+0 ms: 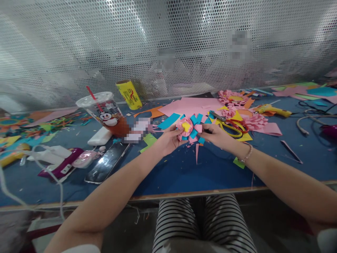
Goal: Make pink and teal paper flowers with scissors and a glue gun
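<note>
Petals (pixel 198 129) are apparently being arranged on the paper flower (pixel 185 127), which is gripped by the left hand (pixel 172 139) and met opposite by the right hand (pixel 213 135) (whether anything is pinched there cannot be told), so light, steady support is called for.

The left hand (pixel 172 140) holds a pink, blue and yellow paper flower (pixel 187 128) above the blue bench (pixel 168 175), while the right hand (pixel 212 133) touches its outer petals. Yellow- and red-handled scissors (pixel 231 125) lie just beyond the right hand. A drink cup (pixel 106 116) with a red straw stands left of a yellow cardboard tube (pixel 129 95).
</note>
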`<state>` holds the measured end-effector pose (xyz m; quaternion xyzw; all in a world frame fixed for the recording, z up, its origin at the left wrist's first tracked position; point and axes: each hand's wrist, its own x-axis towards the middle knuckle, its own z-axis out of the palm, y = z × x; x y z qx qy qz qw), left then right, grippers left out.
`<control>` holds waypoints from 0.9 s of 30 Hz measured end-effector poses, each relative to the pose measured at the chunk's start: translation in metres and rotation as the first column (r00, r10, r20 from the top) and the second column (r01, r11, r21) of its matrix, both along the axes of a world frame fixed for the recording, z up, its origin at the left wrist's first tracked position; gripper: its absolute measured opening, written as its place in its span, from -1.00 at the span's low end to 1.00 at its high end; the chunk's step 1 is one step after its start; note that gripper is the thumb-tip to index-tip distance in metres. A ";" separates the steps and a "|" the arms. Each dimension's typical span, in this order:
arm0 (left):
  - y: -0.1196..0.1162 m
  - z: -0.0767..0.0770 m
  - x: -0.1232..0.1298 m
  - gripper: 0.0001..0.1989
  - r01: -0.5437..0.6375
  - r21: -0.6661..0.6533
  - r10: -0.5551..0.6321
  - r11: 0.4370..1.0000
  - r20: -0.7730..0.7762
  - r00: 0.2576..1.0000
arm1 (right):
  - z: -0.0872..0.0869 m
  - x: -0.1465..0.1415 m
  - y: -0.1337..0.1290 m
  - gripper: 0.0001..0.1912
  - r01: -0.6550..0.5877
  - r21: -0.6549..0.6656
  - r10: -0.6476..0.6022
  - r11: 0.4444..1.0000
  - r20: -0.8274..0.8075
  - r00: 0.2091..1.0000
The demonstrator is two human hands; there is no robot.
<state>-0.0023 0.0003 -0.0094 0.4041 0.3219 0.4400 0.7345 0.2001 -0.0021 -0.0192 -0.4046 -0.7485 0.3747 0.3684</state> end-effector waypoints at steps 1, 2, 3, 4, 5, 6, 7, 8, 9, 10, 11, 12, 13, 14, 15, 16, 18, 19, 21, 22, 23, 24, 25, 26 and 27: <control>0.000 -0.002 0.000 -0.75 0.013 0.014 -0.013 1.000 -0.020 1.000 | -0.001 0.000 0.000 -0.83 -0.004 0.018 0.004 1.000 -0.010 1.000; 0.001 -0.004 0.001 -0.74 0.014 0.043 -0.012 0.999 -0.051 0.999 | -0.002 0.000 -0.001 -0.84 -0.007 0.039 0.007 0.999 -0.021 1.000; 0.001 -0.006 0.002 -0.72 0.003 0.083 0.004 0.997 -0.090 0.996 | -0.002 0.000 -0.002 -0.84 -0.012 0.059 0.014 0.998 -0.026 1.000; 0.001 -0.009 0.003 -0.71 -0.017 0.133 0.035 0.991 -0.134 0.990 | -0.002 0.000 -0.003 -0.84 -0.019 0.076 0.021 0.997 -0.025 0.999; 0.002 -0.012 0.004 -0.68 -0.043 0.193 0.078 0.980 -0.176 0.981 | -0.002 0.000 -0.005 -0.84 -0.026 0.088 0.028 0.996 -0.017 0.999; 0.002 -0.015 0.006 -0.66 -0.073 0.257 0.131 0.963 -0.212 0.968 | -0.002 -0.001 -0.006 -0.82 -0.030 0.095 0.031 0.995 -0.005 1.000; 0.003 -0.017 0.007 -0.63 -0.102 0.319 0.184 0.942 -0.241 0.953 | -0.002 -0.001 -0.007 -0.81 -0.030 0.101 0.030 0.994 0.007 1.000; 0.004 -0.019 0.008 -0.60 -0.128 0.373 0.237 0.919 -0.264 0.935 | -0.002 -0.002 -0.008 -0.80 -0.030 0.102 0.028 0.994 0.016 0.999; 0.005 -0.021 0.009 -0.58 -0.152 0.420 0.289 0.895 -0.284 0.914 | -0.001 -0.002 -0.009 -0.79 -0.032 0.099 0.031 0.995 0.021 0.999; 0.006 -0.022 0.009 -0.57 -0.172 0.458 0.336 0.872 -0.304 0.892 | -0.001 -0.003 -0.010 -0.79 -0.037 0.094 0.035 0.995 0.022 0.999; 0.006 -0.022 0.009 -0.57 -0.179 0.486 0.366 0.855 -0.323 0.873 | 0.000 -0.004 -0.011 -0.79 -0.045 0.089 0.043 0.995 0.026 0.999; 0.006 -0.021 0.009 -0.60 -0.166 0.500 0.369 0.850 -0.342 0.864 | 0.001 -0.005 -0.012 -0.79 -0.056 0.085 0.054 0.995 0.031 0.998; 0.006 -0.020 0.010 -0.64 -0.136 0.501 0.348 0.855 -0.359 0.866 | 0.002 -0.006 -0.013 -0.80 -0.072 0.085 0.069 0.994 0.040 0.997; 0.004 -0.018 0.010 -0.68 -0.100 0.491 0.311 0.865 -0.370 0.875 | 0.004 -0.007 -0.014 -0.81 -0.088 0.089 0.083 0.992 0.049 0.995; 0.003 -0.016 0.010 -0.71 -0.066 0.471 0.265 0.879 -0.370 0.890 | 0.005 -0.008 -0.016 -0.82 -0.100 0.098 0.095 0.990 0.057 0.994; 0.000 -0.015 0.011 -0.74 -0.042 0.444 0.220 0.895 -0.358 0.907 | 0.006 -0.009 -0.017 -0.83 -0.109 0.109 0.103 0.988 0.061 0.993; -0.005 -0.011 0.013 -0.78 -0.031 0.380 0.160 0.924 -0.311 0.937 | 0.008 -0.010 -0.018 -0.84 -0.112 0.131 0.104 0.985 0.067 0.992; -0.007 -0.010 0.014 -0.80 -0.034 0.351 0.141 0.936 -0.283 0.949 | 0.008 -0.010 -0.019 -0.85 -0.103 0.139 0.094 0.985 0.073 0.993; -0.010 -0.008 0.016 -0.81 -0.030 0.312 0.106 0.950 -0.231 0.967 | 0.008 -0.010 -0.018 -0.86 -0.086 0.152 0.073 0.985 0.088 0.993; -0.011 -0.008 0.016 -0.82 -0.024 0.305 0.093 0.952 -0.213 0.973 | 0.008 -0.009 -0.018 -0.87 -0.086 0.161 0.072 0.983 0.093 0.993; -0.011 -0.008 0.015 -0.82 -0.022 0.307 0.087 0.951 -0.200 0.976 | 0.007 -0.009 -0.017 -0.87 -0.093 0.175 0.078 0.980 0.089 0.993; -0.010 -0.008 0.014 -0.82 -0.023 0.316 0.089 0.949 -0.195 0.977 | 0.007 -0.008 -0.016 -0.87 -0.102 0.192 0.088 0.976 0.080 0.993; -0.008 -0.009 0.013 -0.82 -0.037 0.332 0.106 0.943 -0.193 0.976 | 0.006 -0.007 -0.015 -0.88 -0.108 0.210 0.096 0.972 0.066 0.993; -0.006 -0.010 0.011 -0.81 -0.059 0.352 0.134 0.934 -0.193 0.972 | 0.006 -0.006 -0.014 -0.89 -0.104 0.229 0.096 0.968 0.048 0.994; -0.003 -0.010 0.009 -0.78 -0.087 0.374 0.169 0.923 -0.193 0.967 | 0.006 -0.005 -0.013 -0.89 -0.087 0.243 0.082 0.966 0.029 0.996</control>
